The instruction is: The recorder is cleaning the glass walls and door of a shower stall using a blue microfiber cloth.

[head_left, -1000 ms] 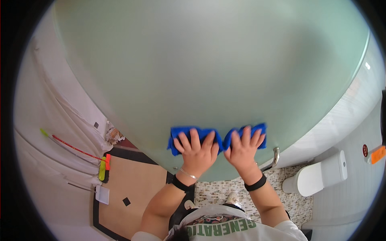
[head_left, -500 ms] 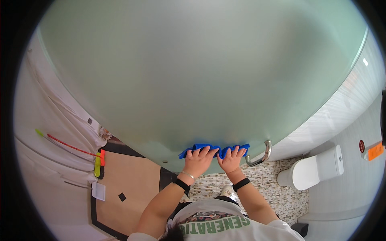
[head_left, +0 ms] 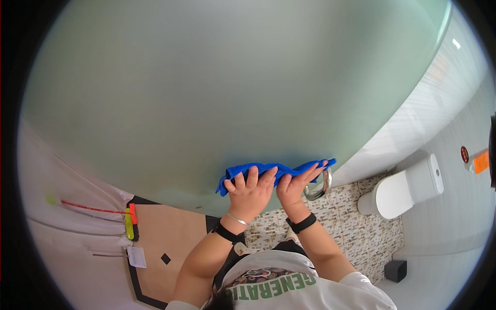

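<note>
A bunched blue cloth (head_left: pixel 281 170) lies pressed against a large frosted greenish glass door panel (head_left: pixel 206 93). My left hand (head_left: pixel 250 194) holds the cloth's left part against the glass, fingers spread over it. Beside it, my right hand (head_left: pixel 294 188) holds the right part with its fingers stretched up and to the right. The two thumbs are near each other at the middle of the cloth. A curved metal door handle (head_left: pixel 320 187) sits just right of my right hand, partly behind the cloth and fingers.
At the right a white toilet (head_left: pixel 398 191) stands on mosaic floor tiles (head_left: pixel 341 222), with a dark bin (head_left: pixel 396 270) nearer me. On the left are a beige tiled floor (head_left: pixel 175 227), a red-handled brush or broom (head_left: pixel 133 214) and a white dustpan-like item (head_left: pixel 136 257).
The cloth has spread wider, and its right end has moved up and right over the handle. Both hands are higher, and the glass panel appears swung or shifted left in view.
</note>
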Available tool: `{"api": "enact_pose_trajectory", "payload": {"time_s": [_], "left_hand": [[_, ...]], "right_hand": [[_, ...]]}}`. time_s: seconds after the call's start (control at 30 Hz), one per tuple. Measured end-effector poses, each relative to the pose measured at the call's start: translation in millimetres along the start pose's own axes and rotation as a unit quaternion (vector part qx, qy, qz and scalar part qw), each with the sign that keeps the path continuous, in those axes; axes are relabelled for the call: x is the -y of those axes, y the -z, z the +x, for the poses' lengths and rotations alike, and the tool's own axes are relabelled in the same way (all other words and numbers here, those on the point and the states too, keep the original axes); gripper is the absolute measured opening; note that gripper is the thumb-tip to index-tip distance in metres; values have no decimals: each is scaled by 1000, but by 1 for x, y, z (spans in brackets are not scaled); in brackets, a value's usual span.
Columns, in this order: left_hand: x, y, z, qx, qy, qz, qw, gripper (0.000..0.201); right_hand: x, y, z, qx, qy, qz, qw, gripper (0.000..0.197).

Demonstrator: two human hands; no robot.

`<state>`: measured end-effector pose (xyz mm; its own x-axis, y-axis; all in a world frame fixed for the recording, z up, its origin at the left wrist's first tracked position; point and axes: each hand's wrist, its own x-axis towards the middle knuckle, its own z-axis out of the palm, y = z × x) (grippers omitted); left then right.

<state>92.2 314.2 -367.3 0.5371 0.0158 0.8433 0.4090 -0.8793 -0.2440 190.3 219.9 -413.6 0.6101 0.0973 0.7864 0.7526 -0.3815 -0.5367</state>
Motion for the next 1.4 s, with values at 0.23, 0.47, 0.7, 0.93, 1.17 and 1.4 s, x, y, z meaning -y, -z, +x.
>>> {"api": "enact_pose_trajectory", "payload": {"time_s": [0.23,0.47,0.7,0.93,1.17,1.4], "left_hand": [[-22,-22,-45,80,-92,8,992,51],[-39,-13,-37,105,-90,-50,989,50],[-52,-19,-20,74,-58,-51,994,54],[-21,-17,-43,76,-77,-69,992,33],[48,11,-42,61,15,-34,997,55],[102,21,-55,-37,244,-53,968,80]], "right_hand": [[-50,-13,-83,77,-161,21,984,89],[-54,9,-19,-15,-107,30,994,90],[-68,2,-39,13,-138,19,990,89],[-22,-14,-71,103,-123,75,984,84],[43,-14,-9,42,166,17,985,80],[107,-32,-9,48,232,-33,971,68]]}}
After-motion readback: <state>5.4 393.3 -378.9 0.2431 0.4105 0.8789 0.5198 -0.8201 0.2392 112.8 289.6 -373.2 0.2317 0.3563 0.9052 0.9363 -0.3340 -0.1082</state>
